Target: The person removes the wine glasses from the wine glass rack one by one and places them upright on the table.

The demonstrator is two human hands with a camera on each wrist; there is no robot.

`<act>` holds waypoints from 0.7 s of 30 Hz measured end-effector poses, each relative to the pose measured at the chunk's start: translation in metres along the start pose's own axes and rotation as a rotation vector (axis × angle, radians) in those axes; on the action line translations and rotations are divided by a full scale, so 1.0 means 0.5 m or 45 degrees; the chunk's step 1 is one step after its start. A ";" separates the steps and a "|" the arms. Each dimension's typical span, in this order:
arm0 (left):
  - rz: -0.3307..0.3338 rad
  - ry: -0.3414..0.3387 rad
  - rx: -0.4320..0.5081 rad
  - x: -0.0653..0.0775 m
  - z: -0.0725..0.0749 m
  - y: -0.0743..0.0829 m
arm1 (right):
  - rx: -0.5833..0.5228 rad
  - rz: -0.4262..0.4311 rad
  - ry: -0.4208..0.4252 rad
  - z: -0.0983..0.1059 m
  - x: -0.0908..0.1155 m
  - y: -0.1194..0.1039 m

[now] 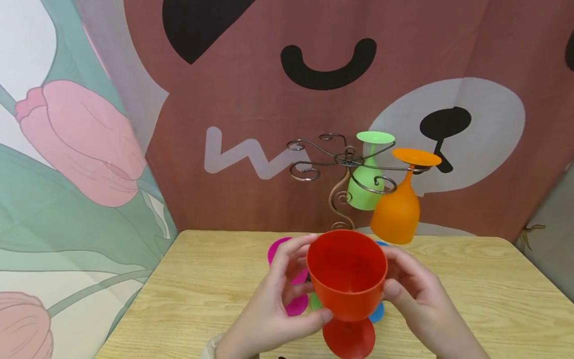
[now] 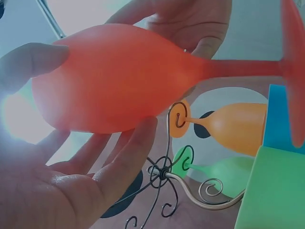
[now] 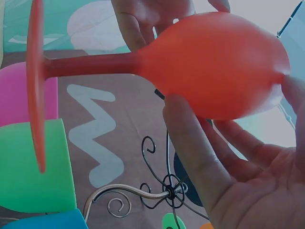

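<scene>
A red plastic goblet (image 1: 350, 304) stands upright between the two hands, its open bowl tilted toward the head camera and its foot lowest. The left hand (image 1: 280, 304) holds the bowl from the left, thumb on its near side. From the other side the right hand (image 1: 419, 294) grips the same bowl, its thumb at the near right. In the left wrist view the goblet's bowl (image 2: 114, 78) appears sideways with fingers around it. The right wrist view shows the stem (image 3: 90, 66) free of both hands.
Behind stands a curled metal goblet rack (image 1: 350, 159). A light green goblet (image 1: 365, 192) and an orange goblet (image 1: 398, 214) hang upside down on its right side. Magenta (image 1: 297, 305), green (image 3: 35, 167) and blue (image 1: 377, 313) goblets are partly hidden behind the hands on the wooden table (image 1: 202, 294).
</scene>
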State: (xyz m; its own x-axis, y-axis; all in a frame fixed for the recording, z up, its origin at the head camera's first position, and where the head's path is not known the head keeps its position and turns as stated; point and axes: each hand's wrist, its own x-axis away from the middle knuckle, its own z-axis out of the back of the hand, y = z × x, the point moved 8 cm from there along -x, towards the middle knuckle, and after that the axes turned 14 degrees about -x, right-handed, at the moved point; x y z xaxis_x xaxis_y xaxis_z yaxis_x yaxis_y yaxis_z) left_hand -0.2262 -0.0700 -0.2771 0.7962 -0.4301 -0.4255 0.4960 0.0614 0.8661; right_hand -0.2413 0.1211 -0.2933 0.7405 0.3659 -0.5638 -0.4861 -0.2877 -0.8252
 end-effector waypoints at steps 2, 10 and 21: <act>0.002 -0.002 0.009 0.000 0.004 -0.002 | 0.003 -0.008 -0.017 -0.004 -0.002 -0.005; 0.036 -0.036 0.008 -0.008 0.010 -0.017 | 0.015 -0.010 -0.041 -0.007 -0.008 -0.011; 0.013 -0.069 -0.091 -0.009 0.013 -0.025 | -0.015 -0.055 -0.001 -0.009 -0.013 -0.005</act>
State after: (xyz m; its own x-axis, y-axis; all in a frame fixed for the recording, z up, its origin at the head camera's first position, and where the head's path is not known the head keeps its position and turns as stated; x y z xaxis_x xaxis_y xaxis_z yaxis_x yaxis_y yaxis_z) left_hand -0.2380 -0.0744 -0.2841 0.7822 -0.4774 -0.4002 0.5131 0.1294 0.8485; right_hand -0.2428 0.1156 -0.2876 0.7600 0.3792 -0.5279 -0.4483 -0.2822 -0.8482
